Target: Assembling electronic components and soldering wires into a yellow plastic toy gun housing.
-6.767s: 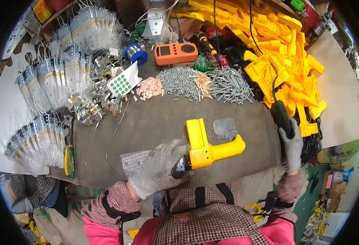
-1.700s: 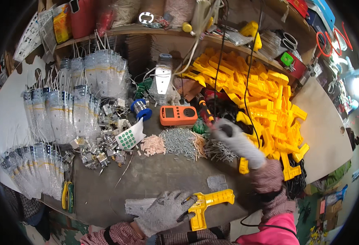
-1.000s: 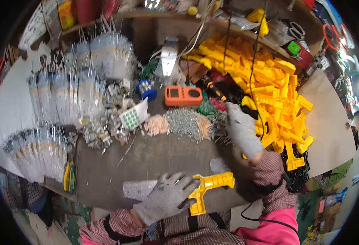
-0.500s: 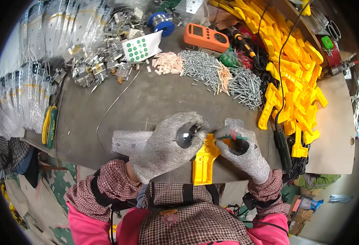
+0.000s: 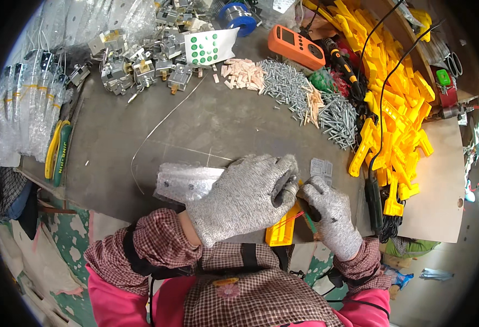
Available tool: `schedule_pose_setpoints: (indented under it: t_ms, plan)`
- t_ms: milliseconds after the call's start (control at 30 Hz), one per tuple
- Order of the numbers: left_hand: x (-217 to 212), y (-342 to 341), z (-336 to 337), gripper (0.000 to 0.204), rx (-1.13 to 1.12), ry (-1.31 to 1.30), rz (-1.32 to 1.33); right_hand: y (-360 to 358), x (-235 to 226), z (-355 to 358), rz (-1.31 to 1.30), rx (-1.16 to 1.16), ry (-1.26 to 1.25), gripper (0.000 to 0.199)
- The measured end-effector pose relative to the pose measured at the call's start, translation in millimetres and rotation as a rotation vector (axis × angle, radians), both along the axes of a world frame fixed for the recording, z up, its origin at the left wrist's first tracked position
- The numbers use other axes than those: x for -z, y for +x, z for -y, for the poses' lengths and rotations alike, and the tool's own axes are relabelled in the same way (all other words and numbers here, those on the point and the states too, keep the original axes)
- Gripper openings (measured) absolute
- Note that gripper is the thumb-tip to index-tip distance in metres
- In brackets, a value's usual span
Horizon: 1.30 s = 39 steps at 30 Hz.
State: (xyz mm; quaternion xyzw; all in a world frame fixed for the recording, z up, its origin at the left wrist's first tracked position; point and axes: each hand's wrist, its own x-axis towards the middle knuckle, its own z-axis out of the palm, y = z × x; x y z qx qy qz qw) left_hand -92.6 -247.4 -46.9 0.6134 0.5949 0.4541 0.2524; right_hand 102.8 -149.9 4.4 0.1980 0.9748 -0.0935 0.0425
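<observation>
Both my hands wear grey knit gloves and meet over a yellow plastic part [image 5: 282, 230] at the near edge of the workbench. My left hand [image 5: 245, 196] lies over the top of the part, fingers curled around it. My right hand [image 5: 329, 210] pinches at the part's right side, fingertips touching those of the left; what it pinches is hidden. Thin red wires [image 5: 289, 219] run across the yellow part. A bubble-wrap bag [image 5: 185, 182] lies just left of my left hand.
A pile of yellow plastic parts [image 5: 397, 103] fills the right side. Heaps of screws [image 5: 305, 95], pale plugs [image 5: 242, 72], an orange meter [image 5: 295, 43], metal switches [image 5: 141, 62], bagged parts [image 5: 37, 98], yellow-green pliers [image 5: 58, 150] and a black corded tool [image 5: 374, 201] surround the grey bench [image 5: 196, 131].
My right hand came back from the screw pile to the yellow part. Both hands have closed in tighter on it, and the view has dropped lower over the bench.
</observation>
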Motion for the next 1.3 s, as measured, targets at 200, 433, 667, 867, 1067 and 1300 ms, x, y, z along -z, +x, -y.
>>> schedule_pose_setpoints:
  t_ms: [200,433,667,867,1067,1300]
  plan:
    - [-4,4,4,0.017,0.035,-0.04,0.032,-6,-4,-8,0.015,-0.013,-0.002,0.032]
    - [10,0,0,0.029,0.143,0.145,-0.069,28,10,-12,-0.51,0.272,-0.612,0.032]
    - [9,-4,-5,0.026,0.052,0.143,0.081,3,-11,5,-0.299,0.267,-0.509,0.013]
    - [6,-2,0,0.02,0.009,0.155,0.109,0,-14,-5,-0.123,0.101,-0.491,0.015]
    - [8,2,0,0.021,-0.062,0.216,0.048,-5,-8,1,-0.017,0.017,-0.212,0.026]
    - [-4,-4,0,0.021,0.016,0.109,0.095,-3,-16,5,0.074,-0.126,0.025,0.038]
